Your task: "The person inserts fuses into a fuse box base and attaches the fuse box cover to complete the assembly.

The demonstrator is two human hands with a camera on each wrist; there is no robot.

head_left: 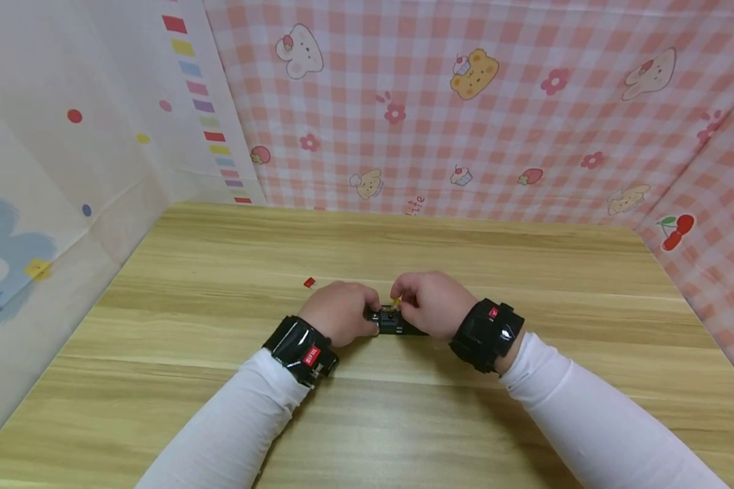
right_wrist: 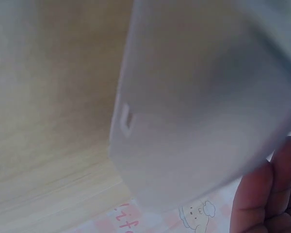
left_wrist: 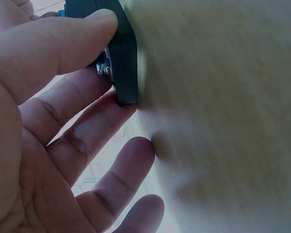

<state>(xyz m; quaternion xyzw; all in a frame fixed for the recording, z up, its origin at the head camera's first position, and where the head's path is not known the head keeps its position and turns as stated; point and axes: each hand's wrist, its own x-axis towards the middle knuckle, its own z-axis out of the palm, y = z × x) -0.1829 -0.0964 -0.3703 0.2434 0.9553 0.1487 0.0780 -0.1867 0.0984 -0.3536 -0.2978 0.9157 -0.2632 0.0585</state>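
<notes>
A small black case (head_left: 390, 320) lies on the table between the two hands. My left hand (head_left: 342, 314) grips its left end, the thumb on the near side and fingers behind. In the left wrist view a coiled metal spring (left_wrist: 103, 68) shows inside the black case (left_wrist: 127, 58), beside the thumb. My right hand (head_left: 437, 302) pinches a tiny yellow piece (head_left: 395, 302) between thumb and index finger, right over the case. A translucent plastic piece (right_wrist: 184, 145) fills much of the right wrist view and hides most of that hand's fingers (right_wrist: 254, 199).
A small red piece (head_left: 308, 282) lies on the wooden table (head_left: 367, 421), behind the left hand. Patterned cloth (head_left: 428, 136) stands along the table's back edge, with more cloth at the left and right sides.
</notes>
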